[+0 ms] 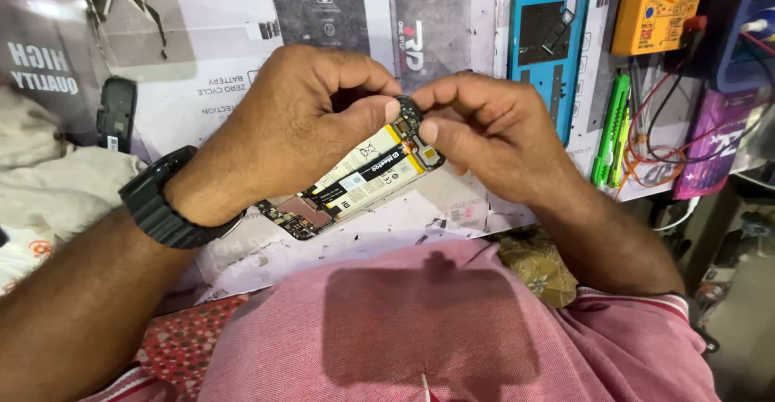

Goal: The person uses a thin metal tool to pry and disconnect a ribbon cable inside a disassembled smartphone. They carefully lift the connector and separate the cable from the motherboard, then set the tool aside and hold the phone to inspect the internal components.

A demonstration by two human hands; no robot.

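Your left hand (282,127) and right hand (484,127) meet at the fingertips, both pinched shut, forearms angled inward, wrists raised.

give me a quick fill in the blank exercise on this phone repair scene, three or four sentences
1. Both hands pinch a small dark part above the opened ____.
2. The left hand has a black ____ on its wrist.
3. The phone back cover lying on the mat is ____ in colour.
4. The meter at the top right is ____.

Missing words: phone; watch; blue; yellow
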